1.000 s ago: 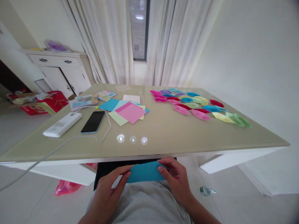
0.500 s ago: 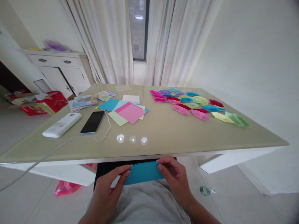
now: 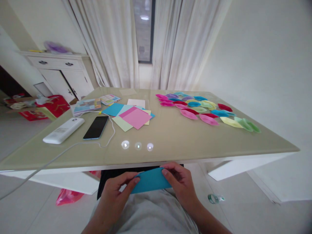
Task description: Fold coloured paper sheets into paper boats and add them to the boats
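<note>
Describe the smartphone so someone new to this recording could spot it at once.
On the glossy table, look toward the left end for a thick white oblong device. The smartphone lies just right of it, beside a white cable. Its slim body and black screen set it apart.

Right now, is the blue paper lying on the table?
No, the left hand and right hand hold the blue paper in front of the table's near edge.

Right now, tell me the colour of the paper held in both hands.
Blue paper, plain, head view.
</note>
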{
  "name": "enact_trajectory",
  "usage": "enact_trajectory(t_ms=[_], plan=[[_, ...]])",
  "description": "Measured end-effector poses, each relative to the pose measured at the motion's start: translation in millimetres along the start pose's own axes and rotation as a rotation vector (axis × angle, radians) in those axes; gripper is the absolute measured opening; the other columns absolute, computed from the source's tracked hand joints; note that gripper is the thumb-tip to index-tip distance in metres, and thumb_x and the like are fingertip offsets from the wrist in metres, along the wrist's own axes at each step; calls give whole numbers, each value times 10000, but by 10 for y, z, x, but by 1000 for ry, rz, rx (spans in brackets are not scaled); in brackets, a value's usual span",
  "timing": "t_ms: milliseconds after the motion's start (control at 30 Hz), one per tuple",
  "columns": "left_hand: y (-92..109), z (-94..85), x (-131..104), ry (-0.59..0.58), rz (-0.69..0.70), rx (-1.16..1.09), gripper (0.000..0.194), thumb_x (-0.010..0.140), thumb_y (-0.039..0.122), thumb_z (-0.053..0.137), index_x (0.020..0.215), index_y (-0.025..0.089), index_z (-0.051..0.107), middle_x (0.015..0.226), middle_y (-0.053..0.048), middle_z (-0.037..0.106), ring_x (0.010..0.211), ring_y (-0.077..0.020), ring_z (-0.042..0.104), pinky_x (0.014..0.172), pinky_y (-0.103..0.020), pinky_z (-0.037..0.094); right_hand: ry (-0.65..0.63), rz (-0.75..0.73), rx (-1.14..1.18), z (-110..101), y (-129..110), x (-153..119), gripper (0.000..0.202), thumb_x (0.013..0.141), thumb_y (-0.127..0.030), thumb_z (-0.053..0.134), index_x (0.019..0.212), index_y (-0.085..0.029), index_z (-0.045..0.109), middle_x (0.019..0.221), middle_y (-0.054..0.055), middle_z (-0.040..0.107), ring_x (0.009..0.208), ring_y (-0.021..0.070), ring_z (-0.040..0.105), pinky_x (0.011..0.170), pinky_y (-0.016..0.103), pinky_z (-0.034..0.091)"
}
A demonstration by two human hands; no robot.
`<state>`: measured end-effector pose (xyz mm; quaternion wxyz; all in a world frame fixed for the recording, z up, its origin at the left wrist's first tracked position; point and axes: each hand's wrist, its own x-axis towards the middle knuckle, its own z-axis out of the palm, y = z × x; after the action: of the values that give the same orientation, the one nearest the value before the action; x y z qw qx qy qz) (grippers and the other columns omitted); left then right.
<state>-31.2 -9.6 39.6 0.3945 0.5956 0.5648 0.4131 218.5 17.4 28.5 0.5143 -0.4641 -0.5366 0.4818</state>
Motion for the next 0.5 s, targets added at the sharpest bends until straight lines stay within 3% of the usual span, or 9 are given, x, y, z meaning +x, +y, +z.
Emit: enact_trajectory(t_ms=[167,333,400,500], plan=[[5,27,51,-193,-80,-128,350,961,527,720,877,211,845,772,-35,786,728,-213,717,667,-259,569,22,7,64,11,-102,34,277,892,-500,856,936,-226,856,875,72,811,811,236,737,747,325,612],[18,183,52,-73,-129,-351,427,928,600,740,909,185,838,736,-40,775,685,-210,706,640,-269,565,-139,106,353,206,-115,-25,567,741,-614,955,1149,-241,827,1028,92,838,944,291,781,866,405,635],[66,267,41,-112,-120,-403,413,923,590,756,945,188,844,780,-47,792,732,-225,730,692,-292,598,-246,182,376,311,-92,-74,584,764,-678,911,1163,-262,819,1056,94,844,1021,323,793,924,461,638],[118,346,24,-236,-117,-431,393,935,572,752,997,195,848,901,-63,816,836,-250,750,783,-338,628,-289,224,290,391,-53,-109,534,917,-751,719,1170,-292,825,1192,95,825,1184,320,761,1029,467,616]])
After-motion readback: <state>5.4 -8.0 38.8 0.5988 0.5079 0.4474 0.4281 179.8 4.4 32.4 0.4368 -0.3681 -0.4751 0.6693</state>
